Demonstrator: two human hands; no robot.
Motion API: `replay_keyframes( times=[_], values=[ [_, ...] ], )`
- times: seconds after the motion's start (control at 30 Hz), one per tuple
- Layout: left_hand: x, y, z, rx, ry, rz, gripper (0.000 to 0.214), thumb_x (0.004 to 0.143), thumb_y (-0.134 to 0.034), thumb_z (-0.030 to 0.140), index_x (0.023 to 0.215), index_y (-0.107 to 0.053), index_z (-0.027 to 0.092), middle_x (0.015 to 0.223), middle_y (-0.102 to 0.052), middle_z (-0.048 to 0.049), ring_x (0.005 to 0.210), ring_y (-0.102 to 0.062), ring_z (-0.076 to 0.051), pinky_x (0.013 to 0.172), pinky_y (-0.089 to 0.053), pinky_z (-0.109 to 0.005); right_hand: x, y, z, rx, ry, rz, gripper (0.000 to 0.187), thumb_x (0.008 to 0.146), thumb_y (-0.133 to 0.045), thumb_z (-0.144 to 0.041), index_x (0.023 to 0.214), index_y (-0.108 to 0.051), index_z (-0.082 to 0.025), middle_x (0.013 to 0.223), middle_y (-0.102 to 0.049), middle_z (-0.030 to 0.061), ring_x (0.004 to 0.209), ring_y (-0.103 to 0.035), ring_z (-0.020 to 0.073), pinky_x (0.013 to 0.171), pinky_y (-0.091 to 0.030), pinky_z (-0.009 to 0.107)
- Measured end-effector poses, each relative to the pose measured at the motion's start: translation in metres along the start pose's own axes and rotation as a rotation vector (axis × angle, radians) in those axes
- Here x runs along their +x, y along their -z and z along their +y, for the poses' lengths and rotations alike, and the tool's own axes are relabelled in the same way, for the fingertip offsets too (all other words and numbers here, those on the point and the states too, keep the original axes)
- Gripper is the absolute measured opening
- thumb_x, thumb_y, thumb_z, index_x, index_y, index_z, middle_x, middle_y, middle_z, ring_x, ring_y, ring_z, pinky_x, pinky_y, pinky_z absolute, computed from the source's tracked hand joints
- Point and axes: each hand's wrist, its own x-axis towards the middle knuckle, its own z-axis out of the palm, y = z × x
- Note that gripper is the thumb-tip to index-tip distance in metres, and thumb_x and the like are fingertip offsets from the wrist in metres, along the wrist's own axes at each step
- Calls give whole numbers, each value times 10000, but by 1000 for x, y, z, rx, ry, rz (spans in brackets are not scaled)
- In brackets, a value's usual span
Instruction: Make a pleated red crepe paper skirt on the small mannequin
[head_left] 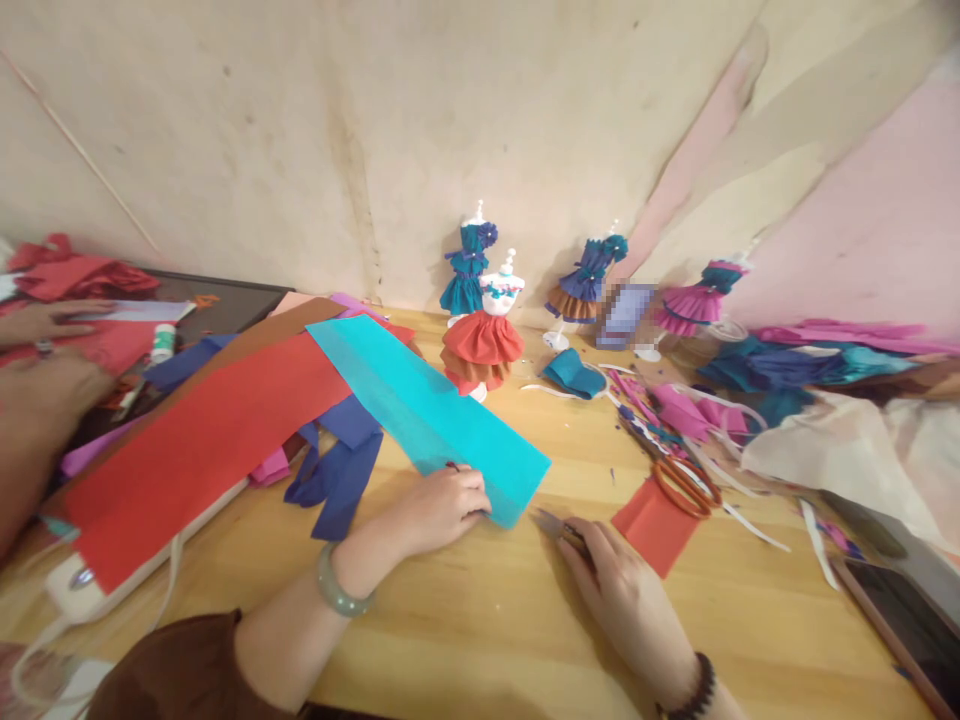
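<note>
My left hand is closed on the near edge of a long turquoise strip of crepe-like material, which lies slantwise over the table. In my right hand is a small pair of scissors; the pointed blades face the strip's near corner, a little apart from it. My fingers cover most of the handles. A red piece lies beside the right hand, with orange-handled scissors partly over it. Dark blue strips and a wide red strip lie left of my left hand.
Small dress forms in paper-like dresses, one with a red skirt, stand along the wall. Pink and white scraps and a phone are on the right. A white power strip is on the left. Another person's hands work at far left.
</note>
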Motion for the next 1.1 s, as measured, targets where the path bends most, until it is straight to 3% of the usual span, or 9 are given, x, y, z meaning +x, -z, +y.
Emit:
replay_keyframes(
  times=[0.17,0.3,0.37,0.47,0.67,0.93,1.1],
  values=[
    [0,-2,1,75,-60,35,187,949,-549,168,855,-707,199,856,-682,-9,893,-615,-171,964,-411,-318,8,7,21,-196,-2,32,265,998,-393,-280,1161,-588,-204,972,-690,123,859,-664,284,724,-546,425],
    [1,-6,2,116,-61,77,187,953,-546,188,854,-704,201,854,-687,-19,901,-609,-179,926,-427,-310,16,7,3,-192,148,56,315,927,-484,-217,1225,-587,-220,1187,-648,159,1127,-575,368,853,-512,517],
    [2,-7,2,131,-62,90,206,958,-530,188,853,-707,207,849,-686,-20,890,-604,-179,914,-430,-307,21,2,-15,-86,233,36,344,926,-484,-191,1257,-571,-220,1176,-649,150,1113,-582,331,886,-513,491],
    [1,-8,2,143,-74,93,212,957,-520,179,865,-709,211,857,-687,-15,876,-596,-172,914,-428,-298,30,-12,-35,-39,234,80,309,940,-479,-183,1234,-575,-181,1075,-671,143,1004,-609,301,845,-523,466],
    [-2,-1,-1,95,-61,86,113,914,-585,194,925,-695,218,951,-686,-33,1010,-564,-205,917,-428,-324,34,-23,-37,-72,272,114,240,953,-437,-127,975,-666,-191,981,-710,116,882,-630,252,800,-516,411],
    [-5,12,-13,102,-1,128,192,853,-565,110,963,-695,197,1027,-707,-63,1118,-543,-241,964,-428,-386,37,-16,-29,-38,263,-8,230,940,-488,-163,1017,-704,-187,1039,-728,129,906,-656,268,785,-543,430],
    [-6,12,-22,171,10,146,211,868,-527,94,899,-715,187,993,-722,-80,1075,-579,-236,939,-448,-377,54,-9,-1,166,291,-159,418,871,-417,-60,1106,-725,-217,1075,-751,112,965,-702,235,819,-574,386]
  ],
)
